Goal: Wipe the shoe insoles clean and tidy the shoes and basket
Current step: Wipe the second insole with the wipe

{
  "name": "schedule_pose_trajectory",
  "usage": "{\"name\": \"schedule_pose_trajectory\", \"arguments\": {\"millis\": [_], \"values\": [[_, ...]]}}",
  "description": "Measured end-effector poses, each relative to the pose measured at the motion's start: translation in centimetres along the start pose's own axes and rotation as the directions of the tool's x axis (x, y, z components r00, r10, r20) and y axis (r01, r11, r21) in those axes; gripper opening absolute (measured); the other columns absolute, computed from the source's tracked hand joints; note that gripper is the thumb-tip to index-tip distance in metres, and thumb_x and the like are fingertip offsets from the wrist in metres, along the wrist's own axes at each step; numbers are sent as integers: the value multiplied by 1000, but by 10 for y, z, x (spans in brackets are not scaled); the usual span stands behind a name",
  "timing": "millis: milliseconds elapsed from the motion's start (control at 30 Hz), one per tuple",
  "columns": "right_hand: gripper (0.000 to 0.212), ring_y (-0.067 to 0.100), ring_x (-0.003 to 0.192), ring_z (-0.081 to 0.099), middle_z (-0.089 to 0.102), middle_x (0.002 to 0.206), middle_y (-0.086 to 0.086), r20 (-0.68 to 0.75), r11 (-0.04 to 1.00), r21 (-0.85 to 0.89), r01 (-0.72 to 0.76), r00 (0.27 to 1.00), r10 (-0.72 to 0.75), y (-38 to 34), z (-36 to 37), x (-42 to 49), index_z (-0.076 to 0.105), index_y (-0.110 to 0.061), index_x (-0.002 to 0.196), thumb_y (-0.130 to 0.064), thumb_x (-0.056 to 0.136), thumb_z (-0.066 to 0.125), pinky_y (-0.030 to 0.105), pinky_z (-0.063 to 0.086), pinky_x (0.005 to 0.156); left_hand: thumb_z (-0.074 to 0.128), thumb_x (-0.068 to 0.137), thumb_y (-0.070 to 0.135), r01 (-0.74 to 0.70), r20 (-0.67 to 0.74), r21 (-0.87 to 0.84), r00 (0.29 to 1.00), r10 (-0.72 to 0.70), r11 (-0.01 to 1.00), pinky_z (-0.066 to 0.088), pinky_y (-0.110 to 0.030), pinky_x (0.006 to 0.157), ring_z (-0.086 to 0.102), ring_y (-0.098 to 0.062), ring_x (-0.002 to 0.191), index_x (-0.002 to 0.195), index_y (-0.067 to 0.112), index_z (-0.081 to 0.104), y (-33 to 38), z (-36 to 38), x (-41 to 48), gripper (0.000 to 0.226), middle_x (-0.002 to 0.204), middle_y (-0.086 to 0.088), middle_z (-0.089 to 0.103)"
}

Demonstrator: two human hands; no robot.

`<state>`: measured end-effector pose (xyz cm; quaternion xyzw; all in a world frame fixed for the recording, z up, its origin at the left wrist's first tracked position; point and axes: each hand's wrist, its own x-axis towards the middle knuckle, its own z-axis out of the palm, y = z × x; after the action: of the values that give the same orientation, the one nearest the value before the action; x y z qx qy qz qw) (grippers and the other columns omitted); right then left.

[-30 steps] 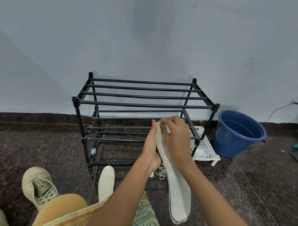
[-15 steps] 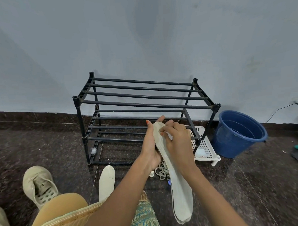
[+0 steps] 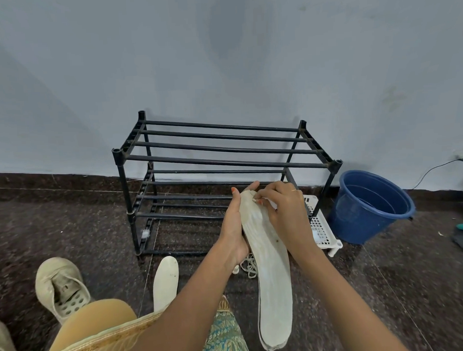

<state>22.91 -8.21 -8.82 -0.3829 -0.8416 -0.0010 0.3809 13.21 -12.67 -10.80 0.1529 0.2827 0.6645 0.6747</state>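
Even, soft indoor light with faint shadows, wide-angle bending at the edges, and slight blur throughout.

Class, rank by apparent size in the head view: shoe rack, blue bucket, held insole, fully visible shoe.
shoe rack
blue bucket and held insole, unranked: insole sits nearer
fully visible shoe

- You are working over a dark speckled stone floor [image 3: 68, 235] that runs up to the wall.
- 1 black shoe rack [image 3: 224, 161] stands on it against the wall.
- 1 blue bucket [image 3: 365, 222] sits to the rack's right, with a white perforated basket [image 3: 318, 224] between them.
- 1 cream shoe [image 3: 59, 286] lies at lower left, and a second shoe [image 3: 2, 350] is cut off by the corner.
- 1 pale insole [image 3: 166, 281] lies flat before the rack, with loose laces [image 3: 251, 266] near it.
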Motion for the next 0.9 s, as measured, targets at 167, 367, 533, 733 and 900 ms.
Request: {"name": "schedule_pose_trajectory", "arguments": {"millis": [167, 367, 533, 733, 900], "values": [[14, 26, 71, 55, 63, 74, 2, 35, 1000, 24, 15, 999, -16, 6, -3, -5, 70, -13, 77, 0, 70, 69, 36, 38, 66, 20, 99, 50, -42, -34, -39, 999, 40, 998, 53, -35, 76, 68, -20, 95, 118, 22, 59, 3, 0, 1, 52, 110, -4, 70], [13, 28, 71, 55, 64, 76, 6, 45, 998, 45, -38, 998, 36, 12, -2, -15, 71, -10, 80, -1, 70, 68, 35, 36, 67, 20, 99, 50, -58, -53, -54, 997, 55, 997, 47, -37, 93, 57, -22, 117, 118, 18, 59, 1, -2, 4, 54, 111, -4, 69], [14, 22, 72, 52, 63, 75, 5, 14, 996, 75, -53, 999, 52, 6, -2, -6, 70, -11, 79, 1, 72, 69, 33, 38, 66, 21, 98, 52, 3, -23, 27, 1000, -3, 1000, 51, -36, 81, 67, -19, 96, 121, 22, 59, 3, 2, -2, 54, 117, -4, 67], [15, 16, 73, 47, 62, 75, 3, 7, 997, 64, -45, 999, 45, 3, 0, -11, 70, -10, 82, 1, 73, 66, 31, 36, 66, 18, 98, 53, -9, -37, 38, 999, 10, 999, 51, -33, 79, 68, -16, 96, 123, 19, 57, 3, 1, -2, 58, 121, -1, 65], [16, 25, 77, 55, 62, 79, 5, 58, 996, 36, -80, 995, 78, -2, -1, -20, 69, -9, 83, 4, 75, 65, 40, 47, 67, 16, 98, 52, -27, -59, 25, 998, 29, 999, 51, -31, 79, 66, -13, 99, 116, 18, 59, 3, 1, -1, 58, 116, 0, 67]]}}
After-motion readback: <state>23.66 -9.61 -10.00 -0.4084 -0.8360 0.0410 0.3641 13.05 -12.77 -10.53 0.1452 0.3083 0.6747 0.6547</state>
